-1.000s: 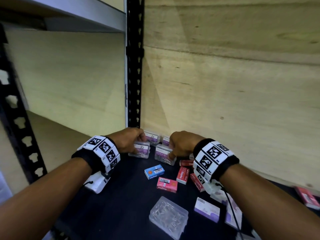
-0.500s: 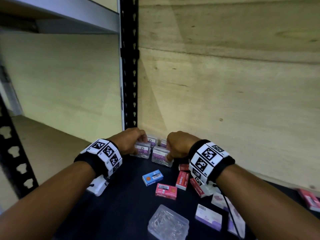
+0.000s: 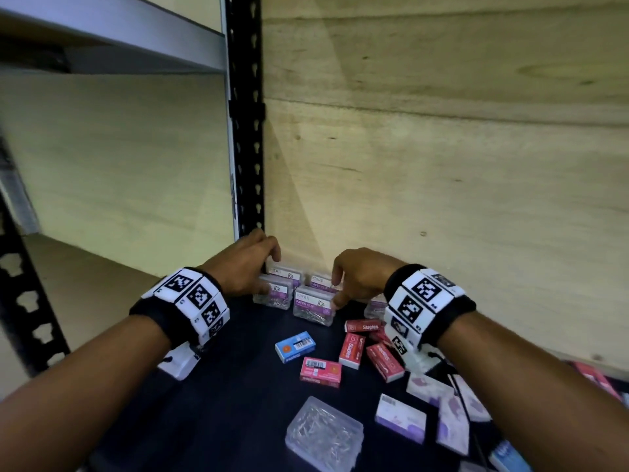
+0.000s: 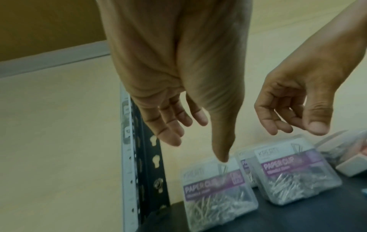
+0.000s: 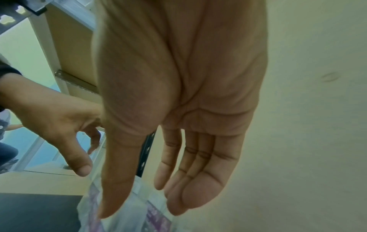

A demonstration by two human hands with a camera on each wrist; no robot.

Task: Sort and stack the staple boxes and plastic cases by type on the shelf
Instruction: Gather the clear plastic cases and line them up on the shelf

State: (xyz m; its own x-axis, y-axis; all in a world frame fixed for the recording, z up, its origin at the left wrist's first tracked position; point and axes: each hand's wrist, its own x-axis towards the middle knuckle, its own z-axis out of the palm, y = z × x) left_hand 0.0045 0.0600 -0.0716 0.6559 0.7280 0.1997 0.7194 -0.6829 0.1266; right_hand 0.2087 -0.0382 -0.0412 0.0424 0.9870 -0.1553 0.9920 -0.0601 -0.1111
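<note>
Several clear plastic paper-clip cases with purple labels stand grouped in the shelf's back left corner. The front two are the left case (image 3: 275,295) (image 4: 216,188) and the right case (image 3: 313,308) (image 4: 294,172), with two more behind them. My left hand (image 3: 262,272) (image 4: 210,138) hovers over the left case, fingers relaxed, thumb tip pointing down at its top edge. My right hand (image 3: 337,291) (image 5: 141,204) hangs just above the right case, fingers loose. Neither hand holds anything. Red staple boxes (image 3: 352,350), a pink one (image 3: 320,371) and a blue one (image 3: 296,345) lie loose on the dark shelf (image 3: 238,386).
A clear case of clips (image 3: 323,434) lies at the front. White-and-purple boxes (image 3: 400,417) lie to the right, under my right forearm. A black perforated upright (image 3: 246,165) stands at the back left corner, and a plywood wall (image 3: 442,182) closes the back.
Both hands gripped the front paper-clip cases before; they have now let go, opened and lifted slightly, leaving the cases standing in the corner.
</note>
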